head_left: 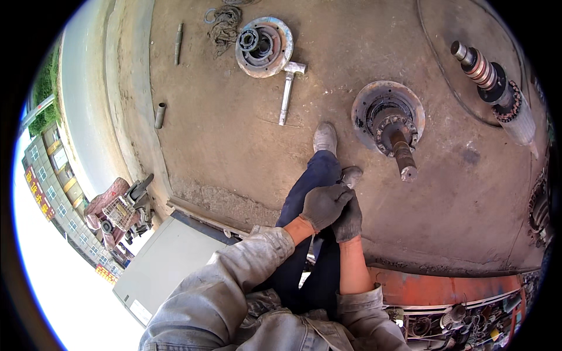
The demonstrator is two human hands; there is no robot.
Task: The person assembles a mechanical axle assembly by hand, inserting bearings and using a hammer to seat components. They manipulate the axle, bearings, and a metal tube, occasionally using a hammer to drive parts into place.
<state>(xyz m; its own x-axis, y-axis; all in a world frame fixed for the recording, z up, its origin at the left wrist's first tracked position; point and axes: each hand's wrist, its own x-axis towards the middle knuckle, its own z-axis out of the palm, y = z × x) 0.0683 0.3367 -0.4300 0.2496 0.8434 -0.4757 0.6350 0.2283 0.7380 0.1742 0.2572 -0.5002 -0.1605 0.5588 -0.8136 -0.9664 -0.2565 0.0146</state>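
Note:
My left hand [323, 206] and my right hand [349, 219], both in dark grey work gloves, meet in front of my thighs. Their fingers are curled in against each other. Whatever lies between them, if anything, is hidden. Beyond them on the ground, to the right, sits a round metal flange housing [366, 96] with a greasy bearing and a rusty shaft [403, 153] sticking out. Farther off lies a hammer [287, 96] with a metal handle, its head beside another flange housing [284, 50] that carries a loose bearing [248, 40]. Neither hand touches these parts.
A motor rotor [497, 93] lies at the far right beside a cable [439, 73]. Dark rags [225, 26], a short rod [178, 44] and a pipe piece [160, 116] lie farther left. A grey cabinet [175, 263], a parked scooter [120, 207] and an orange-red bench [445, 286] are near.

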